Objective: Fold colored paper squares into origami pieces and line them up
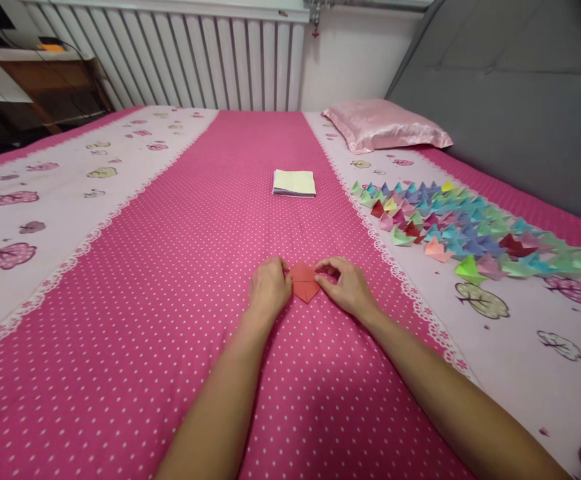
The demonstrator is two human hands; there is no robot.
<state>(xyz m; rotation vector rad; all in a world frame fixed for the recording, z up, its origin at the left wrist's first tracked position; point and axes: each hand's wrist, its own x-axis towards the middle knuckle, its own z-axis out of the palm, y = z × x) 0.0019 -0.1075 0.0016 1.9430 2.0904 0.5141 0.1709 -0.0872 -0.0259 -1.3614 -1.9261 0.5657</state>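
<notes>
A small piece of folded red-orange paper (305, 283) lies on the pink dotted bedsheet (195, 280), one point facing me and a crease running across it. My left hand (270, 287) pinches its left edge, fingers curled in. On the opposite side, my right hand (346, 285) has thumb and forefinger closed at the right edge of the same paper. Beyond both hands rests a stack of paper sheets (294, 183), pale yellow on top.
Rows of small folded paper boats (470, 227) in many colours cover the sheet at the right. A pink satin pillow (385, 125) lies behind them, against a grey headboard (515, 87). A white radiator (195, 57) stands past the far edge; a wooden table (45, 80) is at far left.
</notes>
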